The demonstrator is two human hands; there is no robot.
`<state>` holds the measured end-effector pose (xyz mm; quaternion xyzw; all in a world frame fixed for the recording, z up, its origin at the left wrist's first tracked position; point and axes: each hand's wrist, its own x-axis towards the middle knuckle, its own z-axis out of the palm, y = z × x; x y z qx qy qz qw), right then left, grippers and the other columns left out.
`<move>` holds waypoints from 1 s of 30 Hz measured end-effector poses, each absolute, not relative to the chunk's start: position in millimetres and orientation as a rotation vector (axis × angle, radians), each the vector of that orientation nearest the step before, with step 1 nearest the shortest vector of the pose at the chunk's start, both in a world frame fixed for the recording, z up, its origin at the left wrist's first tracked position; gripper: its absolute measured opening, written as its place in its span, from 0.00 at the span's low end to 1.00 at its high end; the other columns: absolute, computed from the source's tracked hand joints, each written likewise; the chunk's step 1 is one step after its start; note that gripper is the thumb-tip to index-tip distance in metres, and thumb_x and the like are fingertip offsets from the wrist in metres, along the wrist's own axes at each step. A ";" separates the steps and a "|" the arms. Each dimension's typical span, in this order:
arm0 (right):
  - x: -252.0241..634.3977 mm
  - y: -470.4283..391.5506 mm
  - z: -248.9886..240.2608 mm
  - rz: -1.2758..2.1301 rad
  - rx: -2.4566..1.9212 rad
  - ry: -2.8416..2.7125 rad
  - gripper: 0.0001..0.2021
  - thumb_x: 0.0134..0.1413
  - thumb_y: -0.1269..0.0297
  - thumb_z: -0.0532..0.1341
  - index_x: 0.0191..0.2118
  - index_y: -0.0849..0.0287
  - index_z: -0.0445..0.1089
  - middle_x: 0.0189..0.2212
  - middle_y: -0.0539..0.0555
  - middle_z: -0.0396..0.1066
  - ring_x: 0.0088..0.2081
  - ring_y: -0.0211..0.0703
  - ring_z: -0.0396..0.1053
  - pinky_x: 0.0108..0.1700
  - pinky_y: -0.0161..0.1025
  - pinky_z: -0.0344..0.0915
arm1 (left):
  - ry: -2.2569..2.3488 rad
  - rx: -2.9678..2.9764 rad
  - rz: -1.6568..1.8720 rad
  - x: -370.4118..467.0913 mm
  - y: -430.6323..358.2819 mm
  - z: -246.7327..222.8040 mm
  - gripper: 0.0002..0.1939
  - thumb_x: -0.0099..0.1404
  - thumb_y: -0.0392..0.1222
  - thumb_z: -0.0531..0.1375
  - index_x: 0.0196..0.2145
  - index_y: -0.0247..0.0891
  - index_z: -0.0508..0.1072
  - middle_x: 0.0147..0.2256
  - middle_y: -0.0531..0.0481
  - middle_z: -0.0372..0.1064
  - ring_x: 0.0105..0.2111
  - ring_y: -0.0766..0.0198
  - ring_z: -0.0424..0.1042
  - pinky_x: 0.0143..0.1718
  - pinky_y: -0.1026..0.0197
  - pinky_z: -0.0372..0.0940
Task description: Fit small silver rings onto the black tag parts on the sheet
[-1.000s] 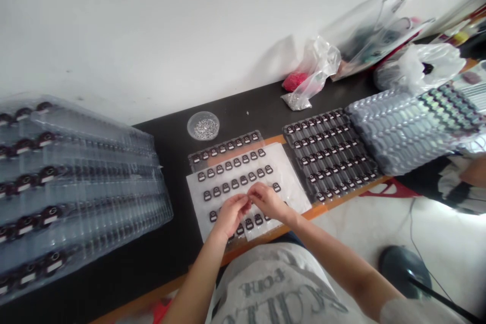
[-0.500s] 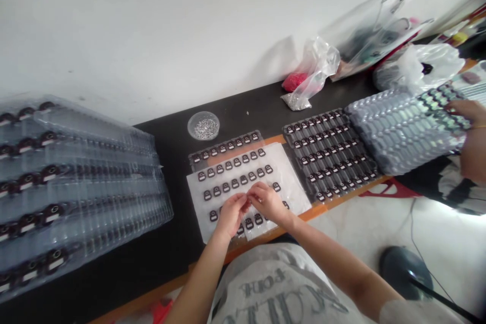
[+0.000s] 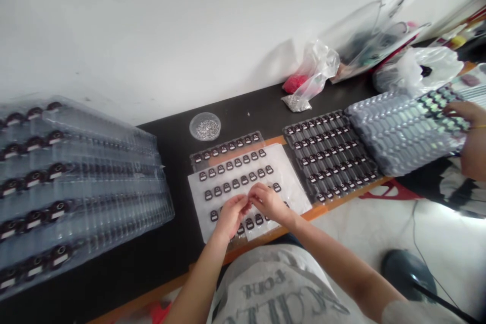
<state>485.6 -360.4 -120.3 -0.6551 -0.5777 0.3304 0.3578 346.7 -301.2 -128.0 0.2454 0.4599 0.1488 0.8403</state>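
My left hand (image 3: 232, 213) and my right hand (image 3: 268, 202) meet fingertip to fingertip above a white sheet (image 3: 290, 182). Both are pinched closed; whatever sits between the fingers is too small or too hidden to name. Rows of small dark rounded parts (image 3: 235, 181), each with a ring and a pale label area, lie on the sheet. My hands and wrists cover some of the lower rows. Behind the sheet, a clear tray (image 3: 192, 162) holds one visible row of the same parts. A round clear dish (image 3: 205, 126) of tiny silvery pieces stands farther back.
Stacked clear trays (image 3: 114, 177) with dark parts rise at left. On the right are a filled tray (image 3: 330, 154) and more stacked trays (image 3: 395, 131), where another person's hand (image 3: 465, 111) reaches in. Plastic bags (image 3: 319, 63) stand by the wall.
The view has shifted very slightly. My two hands keep the same pinched position over the sheet, and the other person's hand has barely moved.
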 end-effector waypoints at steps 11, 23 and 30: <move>492.7 -366.6 -121.0 0.902 -1.672 -1.604 0.06 0.55 0.74 0.55 0.33 0.60 0.68 0.34 0.53 0.67 0.36 0.38 0.67 0.40 0.34 0.65 | 0.978 0.590 0.167 340.0 -300.8 -125.2 0.11 0.49 0.44 0.66 0.27 0.33 0.73 0.23 0.52 0.67 0.25 0.70 0.63 0.28 0.67 0.56; 492.7 -364.1 -115.4 0.903 -1.751 -1.578 0.07 0.54 0.76 0.55 0.32 0.60 0.69 0.32 0.53 0.67 0.33 0.38 0.67 0.38 0.34 0.64 | 1.093 0.802 0.209 347.3 -308.1 -128.1 0.10 0.50 0.45 0.62 0.24 0.36 0.68 0.17 0.58 0.56 0.18 0.72 0.52 0.20 0.67 0.45; 495.5 -374.5 -119.4 0.851 -1.782 -1.367 0.04 0.54 0.73 0.57 0.32 0.60 0.68 0.31 0.52 0.68 0.34 0.38 0.66 0.38 0.35 0.64 | 1.311 1.386 0.352 357.3 -291.4 -142.8 0.08 0.55 0.45 0.58 0.28 0.38 0.72 0.21 0.53 0.65 0.23 0.64 0.62 0.27 0.63 0.55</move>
